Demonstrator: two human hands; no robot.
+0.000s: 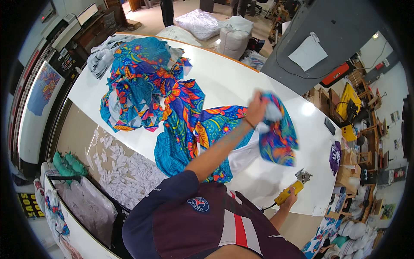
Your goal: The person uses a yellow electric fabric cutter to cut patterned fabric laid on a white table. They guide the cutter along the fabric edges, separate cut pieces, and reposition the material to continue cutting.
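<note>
The left hand gripped a printed fabric piece aloft. The right hand clasped a yellow rotary cutter at the white table's near edge. Trailing cloth could have snagged its blade.

A long white desk with an orange edge fills the middle of a cluttered workshop. Beyond its far side, stuffed white sacks sit on a pale tiled floor. A grey pillar with a paper sheet rises at the right. Paper scraps litter the floor at the left, and wooden shelving crowds the right
</note>
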